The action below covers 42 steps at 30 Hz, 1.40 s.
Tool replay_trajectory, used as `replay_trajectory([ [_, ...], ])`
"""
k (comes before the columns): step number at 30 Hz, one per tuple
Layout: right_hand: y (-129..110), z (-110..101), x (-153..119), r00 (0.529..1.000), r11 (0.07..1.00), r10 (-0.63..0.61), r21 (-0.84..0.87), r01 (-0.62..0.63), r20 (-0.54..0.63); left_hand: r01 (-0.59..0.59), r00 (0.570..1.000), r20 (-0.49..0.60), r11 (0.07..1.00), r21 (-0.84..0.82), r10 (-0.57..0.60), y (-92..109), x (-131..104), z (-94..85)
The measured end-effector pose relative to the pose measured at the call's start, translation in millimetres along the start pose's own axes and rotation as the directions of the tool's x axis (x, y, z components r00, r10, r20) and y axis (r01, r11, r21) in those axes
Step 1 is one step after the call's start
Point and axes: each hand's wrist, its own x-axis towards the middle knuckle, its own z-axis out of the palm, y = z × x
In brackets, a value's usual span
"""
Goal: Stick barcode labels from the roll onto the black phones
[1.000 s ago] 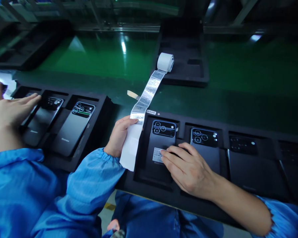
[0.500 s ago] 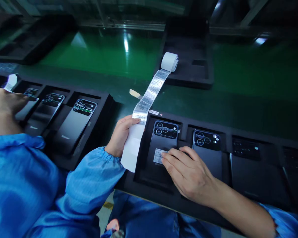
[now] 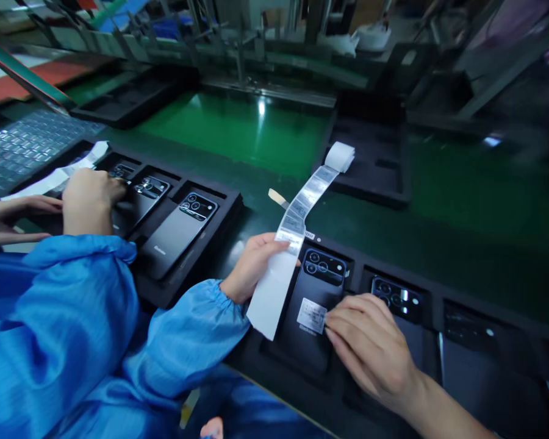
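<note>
White label (image 3: 312,315) sits on the back of the leftmost phone (image 3: 313,305) in the near black foam tray (image 3: 333,390). Right hand (image 3: 370,350) lies over it, fingers close together, fingertips pressing the label's right edge. Left hand (image 3: 251,268) pinches the label strip (image 3: 297,219) between thumb and fingers; the strip runs far-right to a small roll (image 3: 340,157) on another tray. The next phone right (image 3: 400,305) looks unlabelled, those beyond too dark to tell. Judged: one label down, several phones left. Far left, a co-worker's hand (image 3: 89,198) rests on phones in a second tray (image 3: 196,268) on the green belt (image 3: 238,128).
</note>
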Motion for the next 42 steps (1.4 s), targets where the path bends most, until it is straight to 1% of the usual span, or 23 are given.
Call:
replay_trajectory([
  [2, 2.6, -7.6, 6.3, 0.99, 0.998, 0.033, -0.04, -0.038, -0.139, 0.008, 0.998, 0.069, 1.0, -0.005, -0.007, -1.1, -1.8, 3.9],
  [4, 2.4, -14.5, 14.4, 0.976, 0.993, 0.056, -0.089, -0.077, -0.211, 0.029, 0.989, 0.145, 0.999, -0.02, -0.026, -3.4, -3.3, 8.8],
  [7, 0.1, -19.3, 29.2, 0.97, 0.988, 0.078, -0.116, -0.107, -0.23, 0.083, 0.959, 0.277, 0.995, -0.05, -0.066, -9.0, -5.1, 15.3],
  [10, 2.2, -16.4, 43.5, 0.959, 0.974, 0.117, -0.159, -0.161, -0.257, 0.118, 0.916, 0.392, 0.991, -0.065, -0.083, -16.8, -7.0, 19.0],
  [13, 8.7, -9.5, 51.8, 0.953, 0.959, 0.175, -0.175, -0.222, -0.249, 0.132, 0.886, 0.457, 0.987, -0.087, -0.078, -24.1, -9.1, 20.5],
  [16, 13.9, -4.0, 53.0, 0.957, 0.956, 0.202, -0.171, -0.238, -0.206, 0.141, 0.87, 0.489, 0.982, -0.122, -0.064, -28.0, -10.1, 21.2],
  [19, 14.8, -2.4, 51.3, 0.959, 0.958, 0.213, -0.152, -0.242, -0.187, 0.151, 0.867, 0.493, 0.98, -0.133, -0.066, -28.2, -9.7, 21.0],
  [22, 13.8, -2.8, 50.2, 0.957, 0.965, 0.242, -0.059, -0.254, -0.162, 0.185, 0.867, 0.486, 0.976, -0.117, -0.106, -25.9, -9.9, 20.4],
  [25, 13.3, -2.8, 50.1, 0.956, 0.963, 0.269, 0.023, -0.268, -0.114, 0.203, 0.882, 0.452, 0.972, -0.114, -0.131, -22.4, -11.5, 21.5],
  [28, 12.8, -1.9, 50.5, 0.966, 0.97, 0.241, 0.042, -0.238, -0.09, 0.214, 0.905, 0.402, 0.964, -0.157, -0.136, -20.9, -12.8, 24.8],
  [31, 11.2, -1.1, 51.1, 0.979, 0.984, 0.176, -0.022, -0.179, -0.098, 0.199, 0.934, 0.337, 0.955, -0.22, -0.117, -22.0, -13.2, 29.0],
  [34, 8.6, -1.0, 50.7, 0.986, 0.981, 0.127, -0.134, -0.141, -0.105, 0.183, 0.95, 0.29, 0.956, -0.23, -0.112, -23.4, -13.2, 31.9],
  [38, 4.0, -1.6, 48.8, 0.99, 0.952, 0.089, -0.282, -0.118, -0.113, 0.192, 0.956, 0.263, 0.956, -0.221, -0.131, -23.5, -13.3, 33.0],
  [42, 0.4, 0.0, 50.3, 0.993, 0.892, 0.049, -0.442, -0.093, -0.109, 0.2, 0.954, 0.266, 0.955, -0.219, -0.139, -22.0, -13.2, 32.6],
])
